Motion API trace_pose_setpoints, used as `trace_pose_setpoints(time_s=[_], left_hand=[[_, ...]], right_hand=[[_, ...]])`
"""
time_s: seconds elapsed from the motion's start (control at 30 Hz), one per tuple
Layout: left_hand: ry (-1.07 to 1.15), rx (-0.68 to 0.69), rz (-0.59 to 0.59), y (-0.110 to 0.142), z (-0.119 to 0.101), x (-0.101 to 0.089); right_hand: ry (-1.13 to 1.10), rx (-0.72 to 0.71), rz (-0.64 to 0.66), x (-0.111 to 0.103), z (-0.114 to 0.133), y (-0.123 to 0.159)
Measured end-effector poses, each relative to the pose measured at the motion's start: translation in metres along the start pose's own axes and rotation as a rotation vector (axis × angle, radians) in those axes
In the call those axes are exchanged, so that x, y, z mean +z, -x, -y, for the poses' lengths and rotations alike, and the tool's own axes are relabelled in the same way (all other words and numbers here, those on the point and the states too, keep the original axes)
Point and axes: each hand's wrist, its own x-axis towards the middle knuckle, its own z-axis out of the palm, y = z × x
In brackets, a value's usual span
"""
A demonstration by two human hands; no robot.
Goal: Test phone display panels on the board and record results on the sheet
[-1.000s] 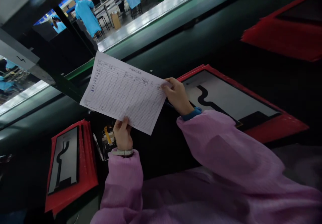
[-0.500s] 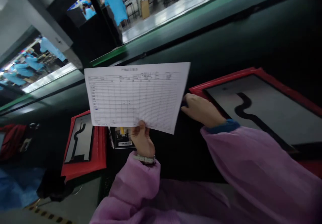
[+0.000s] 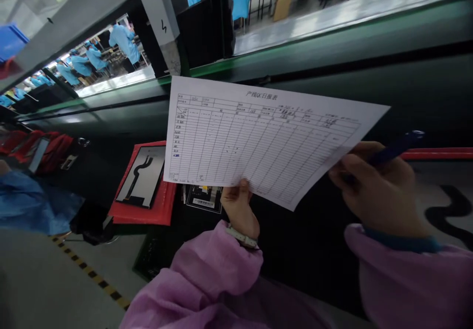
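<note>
Head view only: worn high, close over the printed form (image 3: 258,137), facing forward and down, frame tilted.

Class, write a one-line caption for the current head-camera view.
The left hand grips a printed form while the right hand holds a blue pen beside it.

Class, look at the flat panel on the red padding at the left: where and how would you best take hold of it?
Probably by the two long edges of the panel, coming from its near end: it lies flat on the red padding, and a dark ribbon curves over its face.
</note>
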Motion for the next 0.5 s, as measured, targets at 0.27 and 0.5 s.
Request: trace_pose_setpoints(time_s=[0.27,0.5], left_hand=[[-0.030,-0.019,0.005,0.0027,0.0000,0.0005],[-0.036,-0.029,0.011,0.0030,0.0036,-0.0015]], right_hand=[[-0.156,0.187,-0.134,0.0081,0.0073,0.0022],[-0.132,0.158,-0.133,0.0086,0.0071,0.0013]])
